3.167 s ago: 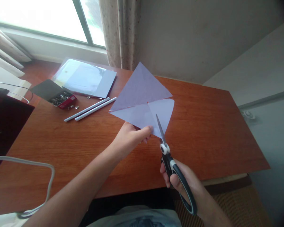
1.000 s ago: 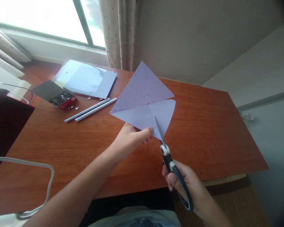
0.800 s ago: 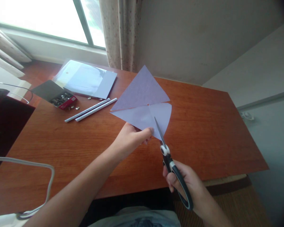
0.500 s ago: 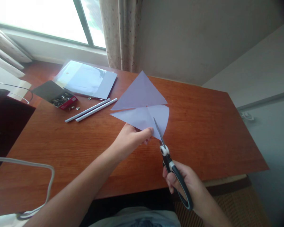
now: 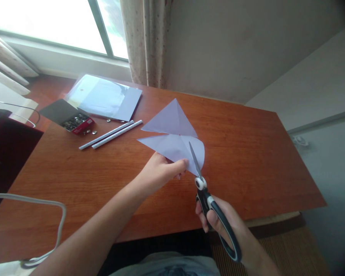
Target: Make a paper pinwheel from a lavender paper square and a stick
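Note:
A pale lilac sheet of paper (image 5: 172, 147), slit inward from its left side, is held above the table. My left hand (image 5: 166, 168) pinches its near edge, thumb on top and the fingers mostly hidden underneath. My right hand (image 5: 218, 218) grips the handles of black-and-white scissors (image 5: 201, 184), with thumb and fingers through the loops. The scissors' blades lie at the paper's near right corner, one blade over the top and pointing toward the middle. At the paper's middle there is a tiny reddish dot.
Two rolled paper sticks (image 5: 117, 135) lie left of the paper. Behind them stand an open box of metal pins (image 5: 80, 123), some loose pins (image 5: 94, 132) and a plastic-covered pack of sheets (image 5: 103, 96). A white cable (image 5: 31, 198) crosses the wooden table's (image 5: 247, 153) left side.
The paper has shifted slightly toward me and its far flap looks tilted. The slit on the left gapes wider. My right hand and the scissors have moved a little down and right.

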{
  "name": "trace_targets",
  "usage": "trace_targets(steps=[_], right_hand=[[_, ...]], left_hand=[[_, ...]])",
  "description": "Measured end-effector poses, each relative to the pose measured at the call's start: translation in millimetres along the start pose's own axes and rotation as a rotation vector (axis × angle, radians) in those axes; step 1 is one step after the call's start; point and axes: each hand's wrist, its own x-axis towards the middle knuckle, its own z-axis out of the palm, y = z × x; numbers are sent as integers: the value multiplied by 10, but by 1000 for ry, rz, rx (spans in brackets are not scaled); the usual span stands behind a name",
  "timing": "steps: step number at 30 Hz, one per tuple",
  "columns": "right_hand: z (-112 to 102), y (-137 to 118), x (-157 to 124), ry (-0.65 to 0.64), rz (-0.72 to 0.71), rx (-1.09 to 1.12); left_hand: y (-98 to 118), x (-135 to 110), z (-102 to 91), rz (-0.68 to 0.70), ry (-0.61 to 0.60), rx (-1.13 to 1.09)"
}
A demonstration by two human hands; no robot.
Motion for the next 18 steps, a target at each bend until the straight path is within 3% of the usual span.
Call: trace_targets(steps=[18], right_hand=[[2, -51, 7, 1, -6, 40]], left_hand=[[-13, -39, -15, -75, -97, 63]])
